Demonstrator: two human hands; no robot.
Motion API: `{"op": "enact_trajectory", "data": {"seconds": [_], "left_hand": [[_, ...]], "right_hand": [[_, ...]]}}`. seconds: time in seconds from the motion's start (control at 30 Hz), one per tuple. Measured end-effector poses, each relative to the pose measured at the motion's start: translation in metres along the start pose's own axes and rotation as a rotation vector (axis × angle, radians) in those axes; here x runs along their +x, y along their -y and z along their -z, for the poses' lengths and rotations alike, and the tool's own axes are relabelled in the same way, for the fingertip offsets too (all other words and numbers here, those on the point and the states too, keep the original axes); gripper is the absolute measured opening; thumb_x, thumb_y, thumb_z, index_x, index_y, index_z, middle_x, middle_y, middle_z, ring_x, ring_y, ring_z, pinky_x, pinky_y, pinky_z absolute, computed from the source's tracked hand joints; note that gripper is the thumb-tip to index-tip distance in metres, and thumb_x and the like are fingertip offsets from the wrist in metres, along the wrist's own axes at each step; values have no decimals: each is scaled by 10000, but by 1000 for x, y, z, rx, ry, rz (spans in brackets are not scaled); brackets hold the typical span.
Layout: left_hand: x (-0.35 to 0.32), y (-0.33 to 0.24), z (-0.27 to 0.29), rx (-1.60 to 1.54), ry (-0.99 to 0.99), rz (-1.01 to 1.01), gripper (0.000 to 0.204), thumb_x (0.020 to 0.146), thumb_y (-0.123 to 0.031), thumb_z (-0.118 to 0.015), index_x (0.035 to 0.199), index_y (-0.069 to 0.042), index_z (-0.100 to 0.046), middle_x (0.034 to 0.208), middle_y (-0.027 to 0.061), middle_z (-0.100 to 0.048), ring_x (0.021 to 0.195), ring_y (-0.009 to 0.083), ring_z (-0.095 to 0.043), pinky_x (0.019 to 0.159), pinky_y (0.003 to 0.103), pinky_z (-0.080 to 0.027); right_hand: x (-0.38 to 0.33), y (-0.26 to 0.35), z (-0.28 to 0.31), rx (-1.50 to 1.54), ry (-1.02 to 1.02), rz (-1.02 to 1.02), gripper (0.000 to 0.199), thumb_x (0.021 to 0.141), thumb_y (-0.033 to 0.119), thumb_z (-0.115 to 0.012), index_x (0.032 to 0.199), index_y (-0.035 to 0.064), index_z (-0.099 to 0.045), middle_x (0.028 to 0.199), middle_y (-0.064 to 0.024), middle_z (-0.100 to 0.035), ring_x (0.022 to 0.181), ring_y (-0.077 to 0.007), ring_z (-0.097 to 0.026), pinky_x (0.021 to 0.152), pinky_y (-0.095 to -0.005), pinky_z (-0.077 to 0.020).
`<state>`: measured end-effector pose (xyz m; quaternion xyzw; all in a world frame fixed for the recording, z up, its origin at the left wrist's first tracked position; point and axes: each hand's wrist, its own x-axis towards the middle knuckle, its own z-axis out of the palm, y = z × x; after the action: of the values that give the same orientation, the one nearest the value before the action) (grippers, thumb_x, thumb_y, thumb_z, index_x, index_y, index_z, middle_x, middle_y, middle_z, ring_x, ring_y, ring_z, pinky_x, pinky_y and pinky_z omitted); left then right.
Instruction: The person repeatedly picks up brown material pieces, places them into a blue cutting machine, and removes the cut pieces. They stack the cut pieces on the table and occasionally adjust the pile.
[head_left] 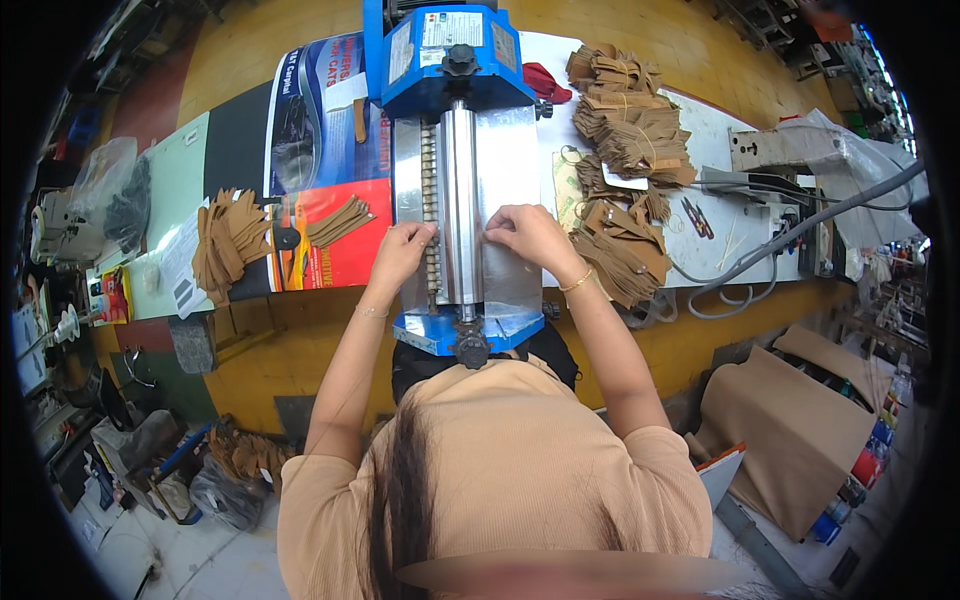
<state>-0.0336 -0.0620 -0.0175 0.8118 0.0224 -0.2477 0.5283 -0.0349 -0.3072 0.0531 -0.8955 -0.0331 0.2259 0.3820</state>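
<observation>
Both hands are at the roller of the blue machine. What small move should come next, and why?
Probably ease both hands toward the roller, feeding in whatever lies under the fingers; I cannot make out a piece there. The left hand rests at the toothed strip and the right hand on the metal plate, both close beside the roller, so fingertips should stay clear of it.

The machine stands upright at the centre of the frame, running from the top edge down to mid-frame. Its ends are blue housings, each with a black knob; between them lies a silver metal bed with a long steel roller along the middle. A row of small tan pieces lines the roller's left side, possibly held in a toothed strip; the view is too small to tell.
</observation>
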Motion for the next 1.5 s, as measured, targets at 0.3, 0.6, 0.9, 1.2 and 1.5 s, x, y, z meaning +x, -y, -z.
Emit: {"op": "enact_trajectory", "data": {"seconds": [0.3, 0.6, 0.9, 1.2, 1.5], "left_hand": [[-9, -21, 5, -151, 29, 195, 453, 945, -409, -578, 915, 28, -694, 802, 52, -646, 763, 107, -545, 688, 248, -423], [-13, -4, 31, -343, 48, 154, 154, 859, -91, -650, 944, 37, -655, 813, 61, -682, 697, 89, -582, 640, 222, -452], [-15, 12, 98, -212, -91, 98, 177, 862, -29, -618, 1019, 39, -663, 891, 73, -678, 790, 120, -633, 687, 245, -486], [16, 63, 161, -252, -270, -56, 192, 909, -75, -608, 1078, 5, -649, 821, 13, -593, 732, 89, -539, 696, 217, -430], [48, 158, 164, 320, -555, 23, 195, 843, -131, -638, 992, -19, -695, 708, 111, -672, 637, 229, -637, 635, 336, -508]], "right_hand": [[-16, -16, 17, 164, -60, -120, 175, 816, 128, -703, 937, 1, -711, 749, -76, -695, 626, -123, -637, 593, -265, -519], [-73, -105, 44, 37, -422, -372, 157, 797, 139, -692, 899, 20, -705, 777, -146, -693, 705, -259, -674, 659, -356, -515], [-115, -198, 20, -145, -602, -484, 131, 762, 78, -715, 854, 36, -632, 867, -124, -600, 844, -321, -591, 751, -408, -476], [-109, -203, 3, -365, -652, -410, 184, 764, 131, -719, 918, 90, -628, 940, -92, -579, 941, -315, -556, 808, -430, -456], [-112, -187, 18, -340, -574, -376, 149, 765, 99, -704, 835, 60, -578, 807, -115, -641, 817, -341, -588, 736, -452, -445]]}}
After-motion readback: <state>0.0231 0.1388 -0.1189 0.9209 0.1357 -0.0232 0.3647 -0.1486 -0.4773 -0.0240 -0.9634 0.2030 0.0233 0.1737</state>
